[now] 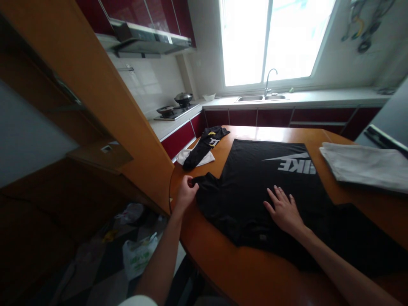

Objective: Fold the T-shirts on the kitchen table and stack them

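Observation:
A black T-shirt (245, 187) with a pale NIKE print lies spread on the orange wooden table (204, 259), its collar edge toward me and the print upside down. At the left, my left hand (187, 193) pinches the end of one sleeve between thumb and fingers. My right hand (284, 211) rests flat on the middle of the shirt, fingers spread. The other sleeve stretches out to the lower right, partly behind my right forearm.
A bunched black garment (204, 146) lies over a white cloth (206, 159) at the table's far left. Folded pale cloth (363, 165) lies at the right. A wooden partition (127, 114) stands left of the table; a plastic bag (138, 255) sits on the floor.

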Demonstrator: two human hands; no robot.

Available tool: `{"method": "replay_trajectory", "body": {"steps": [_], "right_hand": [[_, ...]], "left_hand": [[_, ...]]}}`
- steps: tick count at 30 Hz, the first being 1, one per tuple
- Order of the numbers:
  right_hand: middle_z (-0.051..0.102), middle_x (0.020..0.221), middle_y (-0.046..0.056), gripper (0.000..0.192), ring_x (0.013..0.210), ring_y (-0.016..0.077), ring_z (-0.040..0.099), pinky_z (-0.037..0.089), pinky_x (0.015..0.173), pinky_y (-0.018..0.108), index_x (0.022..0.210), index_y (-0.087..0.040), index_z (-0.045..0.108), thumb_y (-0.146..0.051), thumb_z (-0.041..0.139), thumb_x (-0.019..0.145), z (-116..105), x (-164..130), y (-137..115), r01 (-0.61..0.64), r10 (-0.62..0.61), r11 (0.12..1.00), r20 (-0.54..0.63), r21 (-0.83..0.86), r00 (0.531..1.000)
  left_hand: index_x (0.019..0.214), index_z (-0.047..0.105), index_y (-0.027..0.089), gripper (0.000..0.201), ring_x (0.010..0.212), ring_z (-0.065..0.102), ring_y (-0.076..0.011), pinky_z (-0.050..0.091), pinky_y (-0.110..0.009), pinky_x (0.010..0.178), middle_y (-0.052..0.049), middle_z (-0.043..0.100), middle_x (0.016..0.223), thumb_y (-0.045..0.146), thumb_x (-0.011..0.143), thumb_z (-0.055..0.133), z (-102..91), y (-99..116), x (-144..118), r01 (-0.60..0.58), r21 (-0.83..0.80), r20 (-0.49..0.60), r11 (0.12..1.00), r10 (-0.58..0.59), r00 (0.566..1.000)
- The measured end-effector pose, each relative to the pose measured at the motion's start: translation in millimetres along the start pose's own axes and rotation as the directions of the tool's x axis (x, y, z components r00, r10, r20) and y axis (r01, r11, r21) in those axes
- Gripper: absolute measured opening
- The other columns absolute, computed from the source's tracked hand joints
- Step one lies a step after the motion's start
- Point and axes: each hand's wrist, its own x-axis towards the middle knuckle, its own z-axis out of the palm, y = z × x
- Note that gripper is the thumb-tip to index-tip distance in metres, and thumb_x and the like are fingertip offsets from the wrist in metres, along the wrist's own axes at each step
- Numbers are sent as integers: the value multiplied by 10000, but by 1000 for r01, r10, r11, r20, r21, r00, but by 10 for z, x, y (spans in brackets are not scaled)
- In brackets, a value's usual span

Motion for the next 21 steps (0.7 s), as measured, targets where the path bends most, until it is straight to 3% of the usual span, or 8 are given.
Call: {"method": "replay_trajectory", "body": {"steps": [3, 7, 12, 13, 16, 17, 19, 21], "right_hand": [[284, 1644, 132, 615, 1531, 270, 208, 182, 1200, 542, 1549, -196, 396, -485, 327, 1010, -9, 0, 2, 2, -2, 1000, 3, 5, 1000], [279, 1645, 132, 616, 1530, 271, 208, 175, 1203, 542, 1551, -192, 390, -479, 335, 1009, -22, -2, 3, 7, -7, 1000, 8, 20, 1000], [276, 1646, 132, 612, 1530, 273, 209, 172, 1206, 542, 1553, -192, 388, -472, 341, 1011, -41, -1, -8, 3, -4, 1000, 9, 27, 1000], [277, 1647, 129, 610, 1531, 272, 207, 171, 1207, 541, 1552, -193, 389, -471, 342, 1011, -45, -2, -10, 3, -3, 1000, 11, 26, 1000], [273, 1649, 126, 609, 1532, 272, 202, 171, 1209, 541, 1553, -191, 388, -473, 334, 1015, -60, -4, -17, 8, -8, 1000, 19, 28, 1000], [268, 1650, 128, 609, 1533, 274, 201, 169, 1209, 543, 1554, -189, 384, -471, 331, 1017, -64, -6, -19, 8, -9, 999, 22, 31, 1000], [262, 1651, 134, 609, 1533, 278, 199, 164, 1211, 549, 1557, -184, 378, -465, 329, 1019, -71, -8, -22, 5, -6, 999, 25, 35, 1000], [259, 1651, 138, 610, 1534, 281, 197, 165, 1210, 553, 1558, -184, 376, -464, 330, 1019, -72, -9, -21, 2, -3, 999, 27, 36, 1000]], "left_hand": [[1167, 545, 207, 325, 886, 656, -165, 535, -278, 792, -36, 649, 1018, 214, 846, 594, 29, 386, -161, -200, -170, -33, 965, 197, 980], [1252, 561, 253, 404, 870, 642, -161, 535, -293, 815, -15, 648, 993, 171, 857, 587, 195, 757, -438, -406, -149, 144, 902, 426, 893], [1359, 552, 251, 479, 962, 659, -176, 545, -301, 869, -35, 685, 1088, 264, 893, 664, 413, 827, -526, -546, -327, 504, 771, 631, 590], [1337, 577, 244, 423, 977, 667, -181, 549, -302, 867, -43, 695, 1103, 294, 922, 642, 445, 807, -468, -536, -352, 507, 768, 637, 581], [1165, 682, 210, 251, 991, 686, -199, 555, -336, 897, -65, 723, 1070, 297, 998, 516, 548, 716, -193, -526, -310, 350, 792, 610, 711], [1116, 701, 205, 255, 1014, 687, -206, 549, -352, 930, -72, 726, 1078, 283, 1008, 484, 589, 679, -101, -544, -283, 303, 790, 612, 731], [1103, 715, 207, 296, 1140, 660, -217, 508, -382, 1033, -82, 717, 1172, 259, 1020, 436, 682, 593, 35, -616, -242, 316, 750, 661, 681], [1236, 674, 220, 340, 1327, 551, -223, 414, -422, 1146, -77, 650, 1354, 264, 1031, 407, 778, 495, 85, -689, -198, 437, 697, 692, 575]]}}
